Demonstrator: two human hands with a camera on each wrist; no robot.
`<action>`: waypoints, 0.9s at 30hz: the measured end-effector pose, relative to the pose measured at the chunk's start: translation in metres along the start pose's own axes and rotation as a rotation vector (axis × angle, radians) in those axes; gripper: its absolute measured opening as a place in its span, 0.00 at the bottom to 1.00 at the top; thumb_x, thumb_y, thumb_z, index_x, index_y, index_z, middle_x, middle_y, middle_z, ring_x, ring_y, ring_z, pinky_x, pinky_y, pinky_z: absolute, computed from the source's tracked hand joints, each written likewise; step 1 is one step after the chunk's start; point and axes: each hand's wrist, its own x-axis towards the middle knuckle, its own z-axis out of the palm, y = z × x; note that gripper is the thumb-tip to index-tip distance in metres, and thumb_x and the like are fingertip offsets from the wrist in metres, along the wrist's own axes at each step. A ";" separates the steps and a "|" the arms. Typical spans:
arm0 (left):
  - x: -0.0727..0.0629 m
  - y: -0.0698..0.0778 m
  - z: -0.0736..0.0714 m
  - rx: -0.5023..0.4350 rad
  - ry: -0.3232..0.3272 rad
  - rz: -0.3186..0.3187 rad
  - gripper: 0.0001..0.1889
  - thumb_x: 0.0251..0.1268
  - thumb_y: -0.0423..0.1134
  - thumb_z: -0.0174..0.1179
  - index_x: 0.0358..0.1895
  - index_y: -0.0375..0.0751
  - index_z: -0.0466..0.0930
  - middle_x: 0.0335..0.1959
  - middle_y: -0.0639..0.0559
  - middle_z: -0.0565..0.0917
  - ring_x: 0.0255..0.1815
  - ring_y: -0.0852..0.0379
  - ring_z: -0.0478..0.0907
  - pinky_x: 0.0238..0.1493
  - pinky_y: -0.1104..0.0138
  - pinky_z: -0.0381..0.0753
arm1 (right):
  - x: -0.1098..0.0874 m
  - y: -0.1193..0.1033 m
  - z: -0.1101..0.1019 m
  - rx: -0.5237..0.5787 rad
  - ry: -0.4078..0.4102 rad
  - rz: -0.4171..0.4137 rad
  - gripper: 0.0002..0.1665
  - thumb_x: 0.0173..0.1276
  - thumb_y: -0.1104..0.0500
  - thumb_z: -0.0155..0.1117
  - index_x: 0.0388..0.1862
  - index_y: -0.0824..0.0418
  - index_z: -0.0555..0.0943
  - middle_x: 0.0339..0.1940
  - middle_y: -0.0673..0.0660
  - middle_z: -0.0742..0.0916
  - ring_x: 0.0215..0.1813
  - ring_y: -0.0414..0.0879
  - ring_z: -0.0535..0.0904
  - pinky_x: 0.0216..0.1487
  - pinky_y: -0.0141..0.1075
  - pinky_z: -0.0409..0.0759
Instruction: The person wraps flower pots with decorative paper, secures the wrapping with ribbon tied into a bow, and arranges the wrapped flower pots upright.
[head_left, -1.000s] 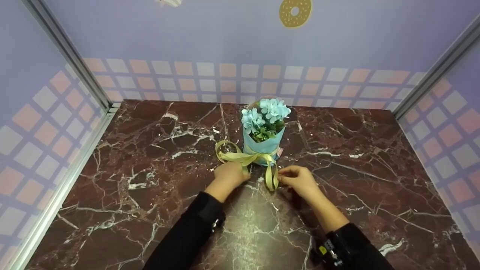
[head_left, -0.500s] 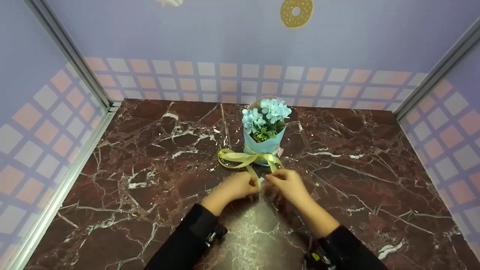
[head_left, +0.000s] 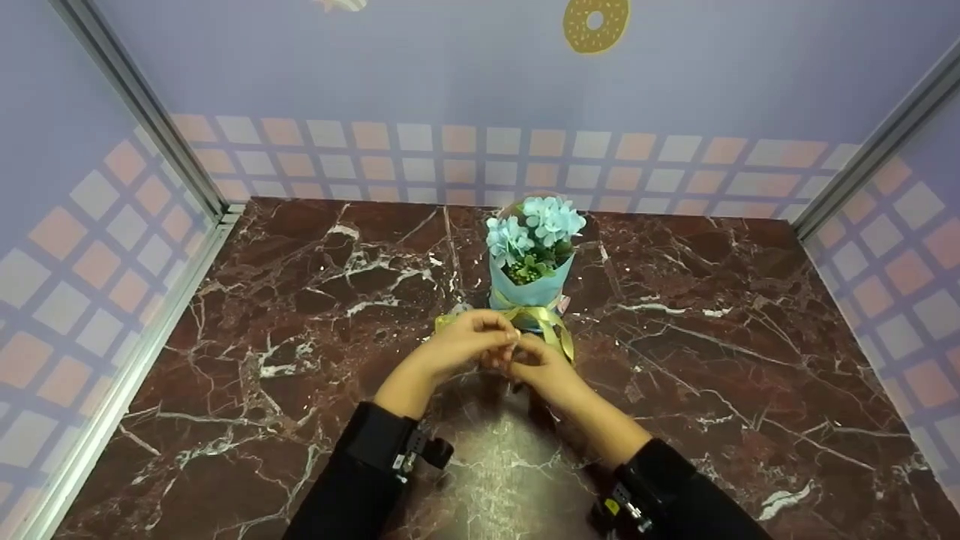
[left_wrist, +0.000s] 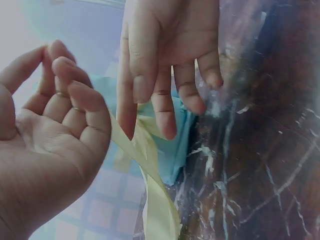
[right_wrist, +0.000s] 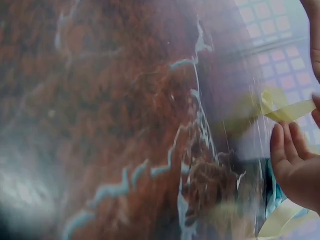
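A small blue-wrapped bouquet point(head_left: 529, 289) with pale blue flowers stands upright on the table. A yellow-green ribbon point(head_left: 541, 319) is tied round it, with loops and loose ends at the front. My left hand point(head_left: 457, 346) is close in front of the wrap, thumb and finger pinched together; the ribbon point(right_wrist: 290, 111) runs to its fingers in the right wrist view. My right hand point(head_left: 551, 375) meets it from the right. In the left wrist view the right hand point(left_wrist: 172, 55) has fairly straight fingers, thumb apart. Its fingertips lie against or beside the ribbon; contact is unclear.
The table point(head_left: 300, 420) is dark red-brown marble with pale veins. Behind it rises a lilac wall point(head_left: 420, 82) with a checked band, and side panels close in the left and right. Bare table surface lies on both sides of the bouquet.
My left hand drops toward the front with the ribbon end, then rises to the wrap's front. My right hand has moved left from the right-hand loop. Both hands now meet; the bouquet stays put.
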 end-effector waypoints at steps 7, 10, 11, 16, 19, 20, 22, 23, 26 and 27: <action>-0.001 0.004 -0.010 0.059 0.028 -0.071 0.08 0.68 0.30 0.56 0.40 0.24 0.79 0.26 0.45 0.83 0.22 0.59 0.77 0.28 0.69 0.80 | 0.002 -0.006 0.000 0.002 0.081 -0.107 0.13 0.59 0.73 0.67 0.44 0.77 0.81 0.52 0.66 0.80 0.50 0.52 0.78 0.49 0.40 0.82; -0.001 0.001 -0.018 0.129 0.167 -0.135 0.10 0.68 0.34 0.58 0.43 0.27 0.80 0.30 0.38 0.83 0.22 0.57 0.78 0.31 0.64 0.82 | 0.000 -0.007 -0.004 0.055 0.057 -0.029 0.08 0.62 0.72 0.65 0.37 0.80 0.80 0.44 0.68 0.84 0.45 0.51 0.81 0.48 0.41 0.83; 0.000 -0.001 -0.021 0.145 0.229 -0.145 0.10 0.68 0.35 0.59 0.43 0.28 0.80 0.31 0.37 0.83 0.23 0.55 0.79 0.32 0.61 0.83 | -0.001 -0.007 -0.006 0.071 0.061 0.005 0.09 0.63 0.72 0.64 0.38 0.81 0.79 0.40 0.67 0.85 0.42 0.50 0.83 0.46 0.41 0.83; 0.005 -0.015 -0.034 0.442 0.464 -0.203 0.16 0.63 0.39 0.65 0.50 0.35 0.79 0.41 0.39 0.83 0.33 0.46 0.80 0.40 0.56 0.82 | -0.006 -0.009 -0.016 0.039 0.150 0.106 0.14 0.70 0.65 0.60 0.36 0.80 0.79 0.18 0.55 0.81 0.17 0.40 0.74 0.19 0.30 0.76; 0.008 -0.025 -0.034 0.625 0.389 -0.284 0.24 0.57 0.47 0.70 0.54 0.39 0.79 0.48 0.44 0.81 0.42 0.47 0.80 0.48 0.56 0.80 | -0.008 -0.008 -0.021 -0.012 0.178 0.116 0.16 0.70 0.63 0.60 0.36 0.81 0.79 0.13 0.53 0.76 0.13 0.39 0.68 0.14 0.29 0.68; 0.009 -0.028 -0.033 0.660 0.340 -0.299 0.27 0.55 0.48 0.72 0.55 0.38 0.78 0.49 0.44 0.81 0.44 0.48 0.79 0.50 0.56 0.79 | -0.008 -0.007 -0.022 -0.047 0.177 0.105 0.16 0.70 0.63 0.61 0.36 0.80 0.79 0.13 0.53 0.76 0.14 0.40 0.69 0.15 0.29 0.68; 0.012 -0.032 -0.029 0.709 0.269 -0.322 0.30 0.51 0.51 0.74 0.54 0.36 0.79 0.47 0.45 0.82 0.45 0.49 0.79 0.50 0.57 0.79 | -0.007 -0.006 -0.023 -0.120 0.175 0.077 0.14 0.69 0.63 0.63 0.36 0.78 0.81 0.18 0.55 0.81 0.19 0.42 0.75 0.21 0.30 0.73; 0.013 -0.033 -0.027 0.724 0.250 -0.327 0.29 0.50 0.50 0.74 0.52 0.35 0.80 0.45 0.45 0.83 0.43 0.50 0.80 0.48 0.58 0.80 | -0.007 -0.006 -0.024 -0.175 0.174 0.050 0.12 0.68 0.63 0.64 0.37 0.75 0.82 0.23 0.56 0.83 0.24 0.43 0.78 0.25 0.30 0.76; 0.016 -0.035 -0.024 0.718 0.256 -0.318 0.24 0.50 0.40 0.75 0.49 0.32 0.81 0.38 0.46 0.83 0.36 0.53 0.79 0.42 0.61 0.81 | -0.006 -0.006 -0.027 -0.341 0.190 -0.043 0.10 0.64 0.64 0.68 0.41 0.69 0.85 0.35 0.58 0.87 0.35 0.46 0.82 0.37 0.33 0.81; 0.017 -0.035 -0.024 0.695 0.270 -0.318 0.22 0.51 0.37 0.73 0.48 0.31 0.81 0.36 0.46 0.83 0.33 0.53 0.79 0.39 0.62 0.82 | -0.006 -0.006 -0.029 -0.382 0.207 -0.069 0.10 0.62 0.65 0.69 0.42 0.68 0.85 0.38 0.58 0.87 0.37 0.47 0.83 0.39 0.35 0.82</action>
